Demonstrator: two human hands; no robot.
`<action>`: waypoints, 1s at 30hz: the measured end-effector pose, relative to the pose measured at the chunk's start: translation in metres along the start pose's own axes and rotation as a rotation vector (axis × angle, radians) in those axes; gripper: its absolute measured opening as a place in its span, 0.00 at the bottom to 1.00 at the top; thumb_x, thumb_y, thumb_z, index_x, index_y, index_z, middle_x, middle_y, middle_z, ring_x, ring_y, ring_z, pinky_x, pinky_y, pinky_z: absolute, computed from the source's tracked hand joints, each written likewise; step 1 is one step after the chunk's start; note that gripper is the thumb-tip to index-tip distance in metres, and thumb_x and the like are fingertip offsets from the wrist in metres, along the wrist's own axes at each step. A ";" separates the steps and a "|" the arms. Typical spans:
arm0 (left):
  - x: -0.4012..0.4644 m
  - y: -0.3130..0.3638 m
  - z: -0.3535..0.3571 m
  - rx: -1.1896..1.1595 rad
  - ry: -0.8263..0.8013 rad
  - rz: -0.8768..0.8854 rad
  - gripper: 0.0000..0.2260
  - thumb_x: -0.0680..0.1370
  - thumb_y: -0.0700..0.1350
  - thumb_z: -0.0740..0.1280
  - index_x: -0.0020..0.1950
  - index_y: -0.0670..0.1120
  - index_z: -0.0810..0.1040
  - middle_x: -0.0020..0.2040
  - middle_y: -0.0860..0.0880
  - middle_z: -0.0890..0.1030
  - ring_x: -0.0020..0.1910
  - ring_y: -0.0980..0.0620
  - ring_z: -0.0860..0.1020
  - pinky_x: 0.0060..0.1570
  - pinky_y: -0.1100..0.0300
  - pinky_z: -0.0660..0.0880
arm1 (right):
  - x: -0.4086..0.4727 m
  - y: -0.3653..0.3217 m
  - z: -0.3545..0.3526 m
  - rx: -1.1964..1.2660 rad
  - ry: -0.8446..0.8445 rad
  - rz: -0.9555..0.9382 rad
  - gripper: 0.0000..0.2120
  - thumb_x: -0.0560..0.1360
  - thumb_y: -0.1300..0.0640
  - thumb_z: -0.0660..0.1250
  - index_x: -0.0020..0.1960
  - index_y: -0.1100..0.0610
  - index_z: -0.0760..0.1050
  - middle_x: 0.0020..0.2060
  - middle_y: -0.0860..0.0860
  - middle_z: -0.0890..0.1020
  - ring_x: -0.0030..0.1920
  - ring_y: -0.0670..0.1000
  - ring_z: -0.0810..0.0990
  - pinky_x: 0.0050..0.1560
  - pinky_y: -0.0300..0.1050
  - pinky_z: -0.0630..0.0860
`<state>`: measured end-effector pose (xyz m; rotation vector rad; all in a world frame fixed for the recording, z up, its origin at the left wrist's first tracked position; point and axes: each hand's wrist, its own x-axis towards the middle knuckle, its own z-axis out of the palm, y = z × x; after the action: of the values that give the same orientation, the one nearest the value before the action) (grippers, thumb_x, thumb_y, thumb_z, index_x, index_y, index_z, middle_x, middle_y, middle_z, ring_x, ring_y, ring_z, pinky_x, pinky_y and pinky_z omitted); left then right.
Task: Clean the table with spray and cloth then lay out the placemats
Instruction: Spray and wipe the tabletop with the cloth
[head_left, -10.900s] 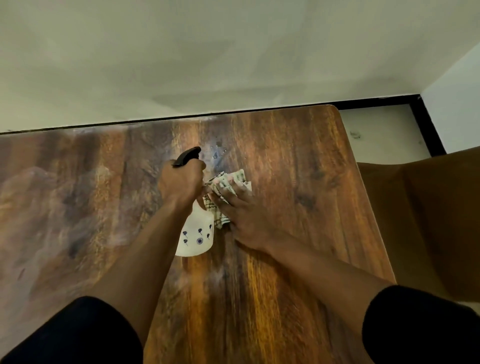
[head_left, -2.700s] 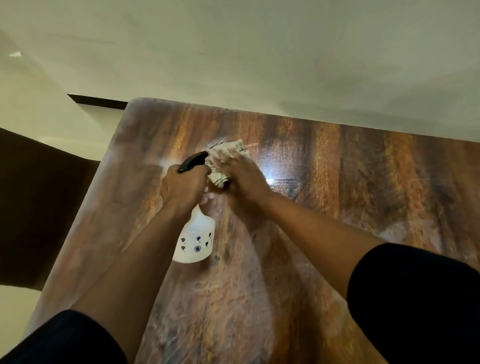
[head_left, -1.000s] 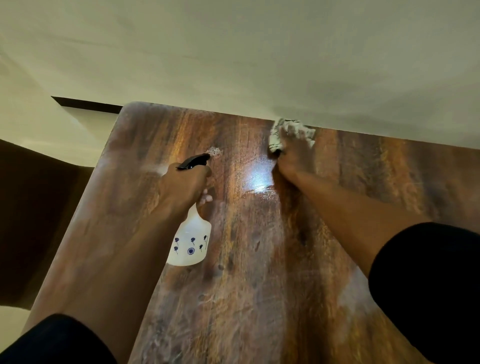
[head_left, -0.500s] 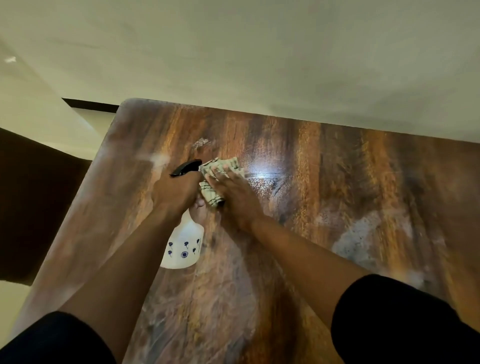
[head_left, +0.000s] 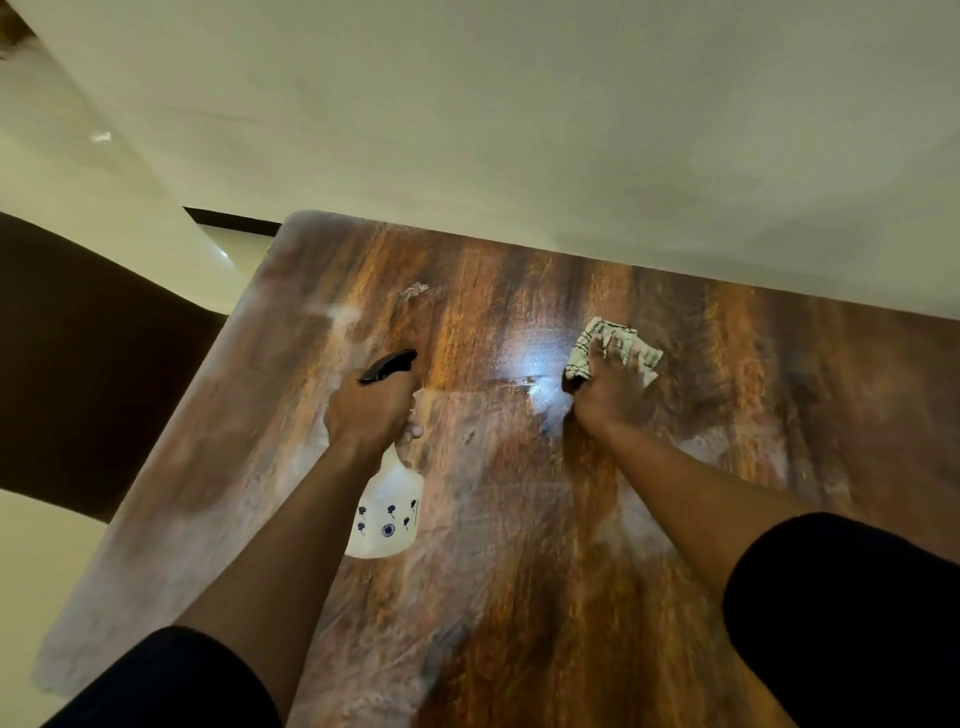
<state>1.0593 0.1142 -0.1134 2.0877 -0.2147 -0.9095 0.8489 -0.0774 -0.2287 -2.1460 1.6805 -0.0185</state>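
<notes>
The spray bottle (head_left: 387, 512) is held by the neck in the closed grip of the left hand (head_left: 370, 413), its white body hanging below the grip over the wooden surface (head_left: 519, 597). The patterned cloth (head_left: 613, 351) is pressed flat onto the surface beneath the extended fingers of the right hand (head_left: 610, 395), well apart from the left grip. A wet sheen (head_left: 535, 364) is seen between both.

A home dining room, by the look of it: a wood-grain desk (head_left: 519, 519) pushed against a plain cream wall (head_left: 519, 130), a dark brown upholstered chair (head_left: 78, 364) at its left end, pale floor tiles (head_left: 52, 545) and a black skirting strip (head_left: 234, 221).
</notes>
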 end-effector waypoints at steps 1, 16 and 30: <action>-0.001 0.000 -0.004 -0.005 0.016 0.000 0.10 0.75 0.48 0.73 0.47 0.42 0.88 0.33 0.45 0.85 0.29 0.44 0.84 0.42 0.47 0.86 | -0.003 -0.012 0.006 0.008 0.000 -0.012 0.34 0.84 0.58 0.60 0.84 0.47 0.47 0.83 0.50 0.50 0.82 0.60 0.45 0.80 0.53 0.50; 0.067 -0.019 -0.064 -0.026 0.014 -0.123 0.11 0.72 0.51 0.69 0.39 0.44 0.84 0.34 0.38 0.82 0.25 0.42 0.79 0.38 0.46 0.77 | -0.017 -0.185 0.097 -0.072 -0.316 -0.961 0.38 0.78 0.48 0.70 0.82 0.44 0.54 0.82 0.47 0.55 0.83 0.56 0.48 0.80 0.59 0.52; 0.141 0.018 -0.111 -0.017 0.012 -0.067 0.07 0.85 0.44 0.67 0.51 0.42 0.82 0.42 0.42 0.80 0.30 0.47 0.80 0.28 0.59 0.76 | 0.100 -0.233 0.062 0.031 0.039 -0.228 0.33 0.82 0.59 0.61 0.83 0.51 0.52 0.83 0.52 0.53 0.82 0.59 0.46 0.80 0.54 0.47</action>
<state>1.2385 0.1099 -0.1312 2.0947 -0.1310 -0.9346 1.1078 -0.1084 -0.2332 -2.3155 1.4374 -0.1513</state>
